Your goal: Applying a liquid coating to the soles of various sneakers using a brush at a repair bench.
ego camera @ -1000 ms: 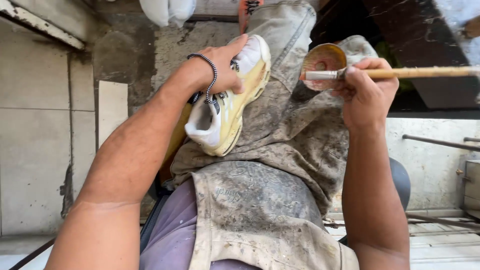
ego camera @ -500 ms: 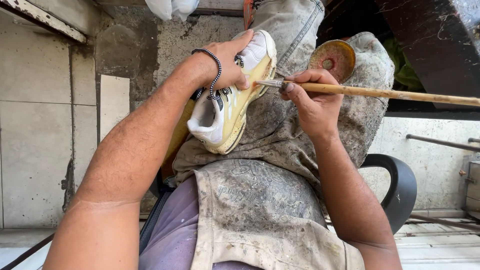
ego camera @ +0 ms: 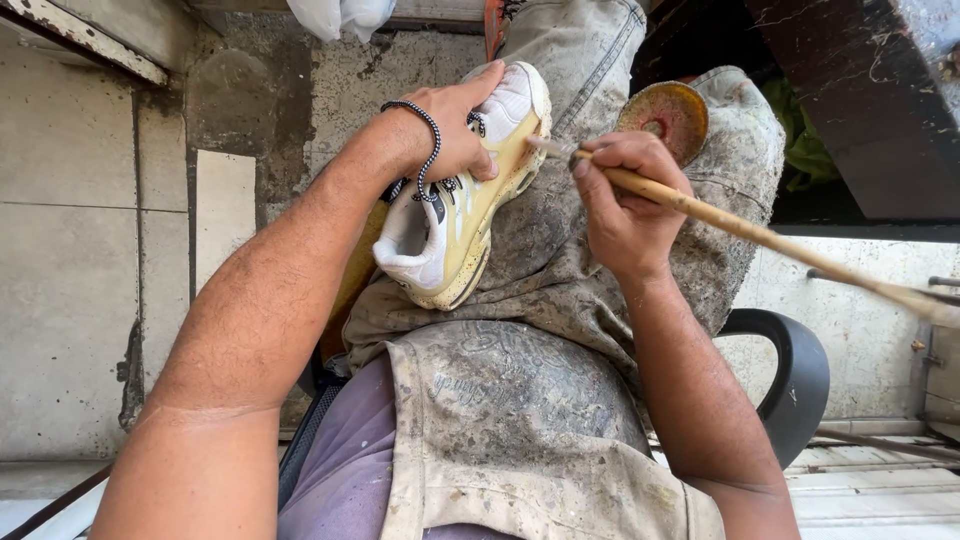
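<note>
The sneaker [ego camera: 455, 215], white upper with a yellowed sole, lies on your lap against your left thigh, sole edge turned toward your right side. Your left hand [ego camera: 455, 130] is wrapped over its upper near the toe, fingers closed on it to pin it down; a dark beaded bracelet [ego camera: 430, 150] sits on that wrist. Your right hand [ego camera: 620, 200] is closed around a long wooden-handled brush [ego camera: 740, 228], its tip touching the sole edge near the toe. Just beyond the right hand, a small round tin [ego camera: 665, 115] with a rusty yellow inside rests on your right knee.

As I judge it, the main risk is the brush tip wandering off the sole edge onto the white upper, since the long handle sticks out far behind your hand and any nudge at that end would swing the tip. The tin looks precariously perched; a shift of the knee could tip it onto your apron [ego camera: 510, 420]. Your left fingers lie close to the brush tip and could get smeared.

There is no bench here: your stained apron and trousers are the work surface. You sit on a dark plastic chair [ego camera: 795, 375], with a tiled, grimy wall [ego camera: 90, 250] to the left and a pale concrete floor beyond.
</note>
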